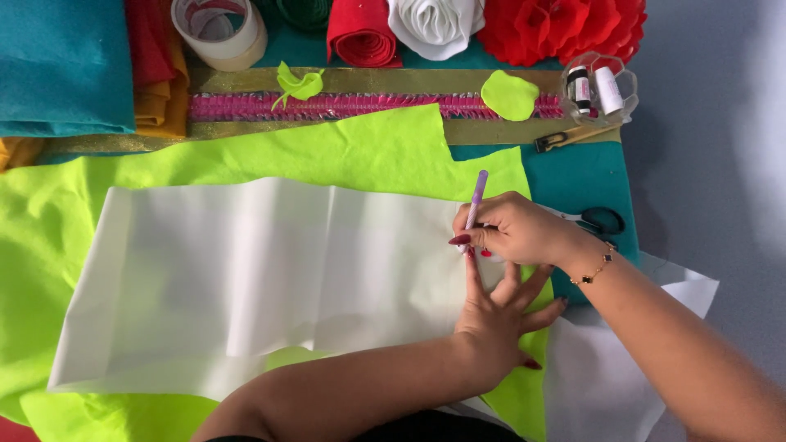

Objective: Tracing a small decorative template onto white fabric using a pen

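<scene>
One purple pen (476,199), pinched in the right hand (516,233) right of frame centre, tip down on the white sheet (246,278), barrel leaning up and slightly right toward the top of the frame. Just below it, the left hand (495,315), released and flat, fingers splayed, index finger reaching up to within a touch of the pen tip, pressing the sheet's right end down. Right hand the one on the pen; left hand directly under it in the picture, wrists crossing. One white sheet, long axis running left to right, most of it stretching away left of both hands. Beneath, one lime green felt piece (344,147), spread wider than the sheet. On the teal desk (585,180) to the right, one pair of black-handled scissors (602,219). Along the top edge: one tape roll (221,31), one red roll (360,33), one white fabric rose (434,24), one red paper flower (565,29), two small lime cutouts (509,94), two thread spools (594,88) in a clear case.
</scene>
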